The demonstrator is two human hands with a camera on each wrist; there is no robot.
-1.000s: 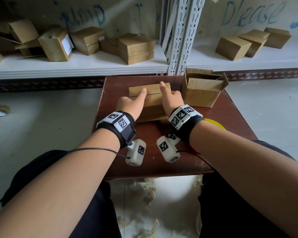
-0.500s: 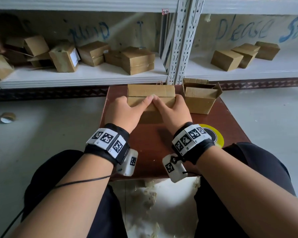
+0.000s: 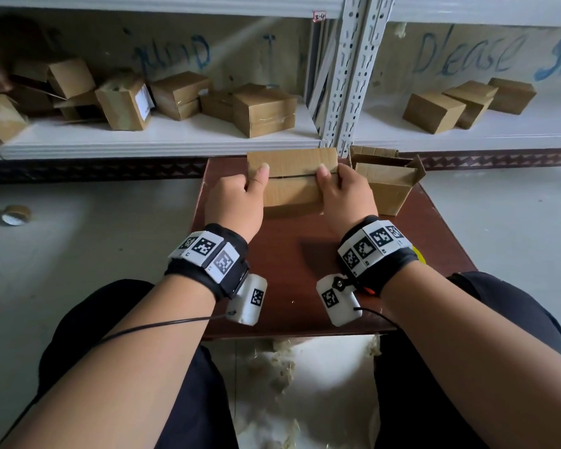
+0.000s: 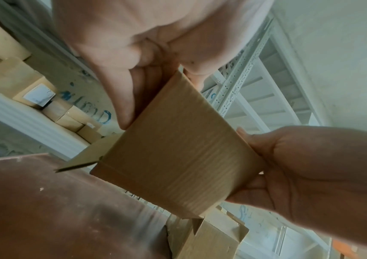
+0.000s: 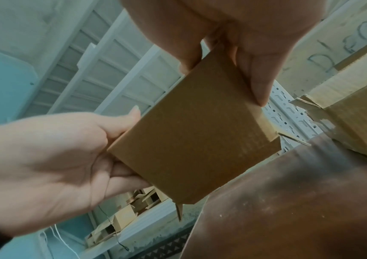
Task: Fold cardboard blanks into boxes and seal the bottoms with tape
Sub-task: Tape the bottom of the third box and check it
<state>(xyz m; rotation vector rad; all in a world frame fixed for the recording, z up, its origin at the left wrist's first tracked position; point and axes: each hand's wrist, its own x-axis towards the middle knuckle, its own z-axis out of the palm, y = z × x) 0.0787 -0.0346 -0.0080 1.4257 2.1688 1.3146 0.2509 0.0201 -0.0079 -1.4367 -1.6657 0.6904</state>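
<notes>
Two hands, our left hand (image 3: 237,202) and right hand (image 3: 345,197), now grip the box (image 3: 292,179), lifted seemingly off the tabletop (image 3: 305,254), flaps shut, untaped.

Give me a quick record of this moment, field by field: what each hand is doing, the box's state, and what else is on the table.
left hand: grips the left end of the cardboard box, thumb on top
right hand: grips the right end, thumb on top
box state: flaps folded shut, seam showing between the thumbs, no tape visible on it
box position: held over the brown table
beside it: open cardboard box, flaps up, on the table to the right
tape: yellow roll, mostly hidden behind the right wrist
</notes>
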